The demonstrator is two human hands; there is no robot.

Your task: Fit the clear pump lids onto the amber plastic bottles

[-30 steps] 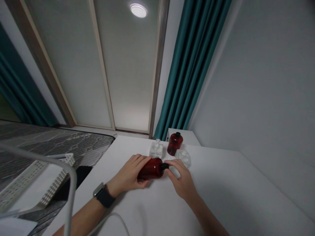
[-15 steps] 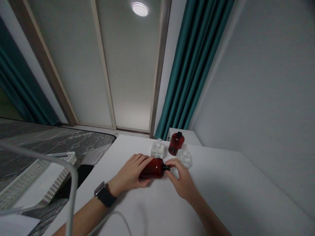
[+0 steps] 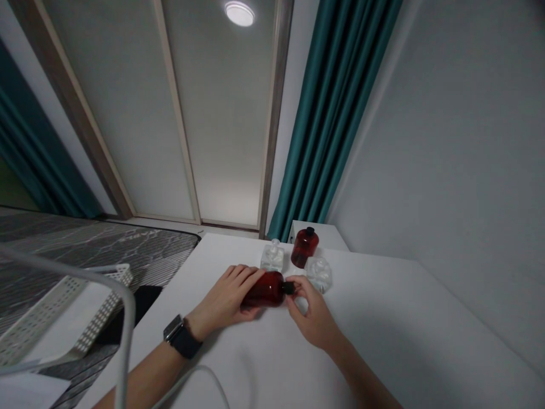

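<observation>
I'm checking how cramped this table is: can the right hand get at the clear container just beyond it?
Probably yes: the right hand is at the black cap of the held red bottle, and the clear container sits close beyond its fingers, with nothing visible blocking the way.

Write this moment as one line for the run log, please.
Left hand: around dark red bottle, sideways | Right hand: at its black cap | Beyond: second red bottle, upright; clear square bottle | Surface: white table
</observation>
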